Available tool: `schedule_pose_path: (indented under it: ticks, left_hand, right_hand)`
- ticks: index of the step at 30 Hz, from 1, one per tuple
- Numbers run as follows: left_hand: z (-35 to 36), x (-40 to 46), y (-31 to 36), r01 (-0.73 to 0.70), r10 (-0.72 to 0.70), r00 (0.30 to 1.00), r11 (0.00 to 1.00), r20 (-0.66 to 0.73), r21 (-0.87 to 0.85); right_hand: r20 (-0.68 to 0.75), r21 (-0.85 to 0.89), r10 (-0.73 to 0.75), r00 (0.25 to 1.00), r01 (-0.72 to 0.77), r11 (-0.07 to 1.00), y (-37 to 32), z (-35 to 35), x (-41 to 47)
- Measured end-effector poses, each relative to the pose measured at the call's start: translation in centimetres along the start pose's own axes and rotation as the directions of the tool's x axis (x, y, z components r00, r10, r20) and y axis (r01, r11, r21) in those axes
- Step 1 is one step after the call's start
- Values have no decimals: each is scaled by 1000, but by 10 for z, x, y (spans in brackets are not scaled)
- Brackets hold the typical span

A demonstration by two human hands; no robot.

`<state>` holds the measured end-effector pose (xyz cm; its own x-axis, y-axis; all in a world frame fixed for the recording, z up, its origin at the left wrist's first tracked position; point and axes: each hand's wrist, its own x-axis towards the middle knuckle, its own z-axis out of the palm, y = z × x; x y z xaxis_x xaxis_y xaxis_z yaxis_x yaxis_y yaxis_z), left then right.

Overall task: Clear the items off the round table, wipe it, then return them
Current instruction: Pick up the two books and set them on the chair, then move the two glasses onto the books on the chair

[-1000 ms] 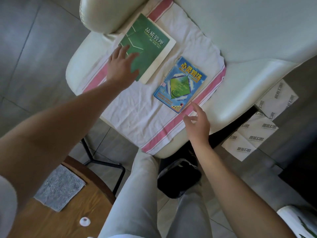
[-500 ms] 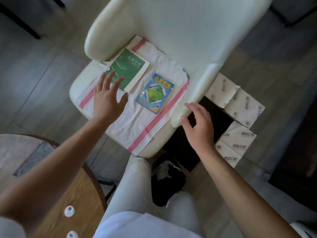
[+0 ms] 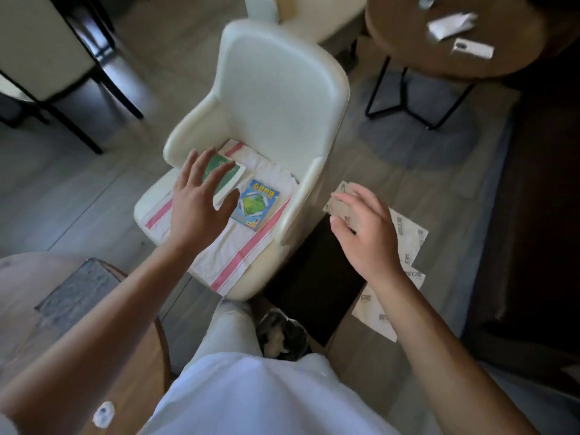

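Both hands have risen away from the chair seat since the earlier frames, and the view has pulled back so the whole white chair point(image 3: 276, 98) now shows. The left hand point(image 3: 201, 208) hovers with fingers spread wide over the seat, covering part of the green book point(image 3: 226, 178); whether it touches the book cannot be told. The right hand point(image 3: 368, 233) hangs loose and spread beyond the chair's right armrest, holding nothing.

Two books lie on the seat: the green one toward the back left, and a smaller blue booklet point(image 3: 257, 204) just beside it to the right, apart from both hands. Both rest on one white cloth with pink stripes point(image 3: 226, 262) that drapes over the seat's front edge.

The round wooden table point(image 3: 138, 368) sits at lower left, with one grey wiping cloth point(image 3: 78, 291) lying flat on it and one small white cap-like item point(image 3: 103, 414) near its near edge. The left forearm crosses above this table.

A second round wooden table point(image 3: 452, 42) stands at upper right, carrying two blurred white items. One open cardboard box point(image 3: 405, 243), its flaps printed, stands on the floor right of the chair, below the right hand. Dark-legged chairs point(image 3: 47, 58) stand at upper left. The person's pale trousers and a dark shoe show at bottom centre.
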<state>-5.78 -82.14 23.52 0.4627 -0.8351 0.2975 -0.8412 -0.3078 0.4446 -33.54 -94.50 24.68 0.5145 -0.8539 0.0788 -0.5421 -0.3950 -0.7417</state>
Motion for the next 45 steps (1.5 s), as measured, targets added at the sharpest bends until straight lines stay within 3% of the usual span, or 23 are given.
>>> schedule_pose_path:
  ticks: [5, 12, 24, 29, 31, 40, 45]
  left_hand:
    - [-46, -43, 51, 20, -20, 993, 1000, -117, 1]
    - [-75, -87, 79, 74, -72, 983, 997, -168, 7]
    - [-144, -134, 66, 114, -96, 951, 992, -295, 44]
    - [-173, -175, 44, 156, -139, 935, 987, -327, 28]
    - [-185, -197, 32, 169, -150, 928, 985, -342, 25]
    - [-238, -338, -33, 328, -312, 879, 945, -359, -18]
    - [-258, -414, -50, 445, -403, 810, 895, -427, 0]
  right_hand:
    - [10, 32, -61, 998, 61, 998, -17, -47, -35]
    - [-30, 36, -144, 989, 145, 989, -40, -78, -59]
    - [-70, 91, -296, 953, 301, 949, -110, -54, -82]
    - [-236, -65, -542, 807, 543, 837, -141, -33, -124]
    - [-252, -104, -578, 776, 572, 814, -150, -25, -143]
    - [-97, -52, -551, 829, 549, 835, -197, 46, -243]
    - [0, 28, -593, 805, 593, 805, -218, 83, -281]
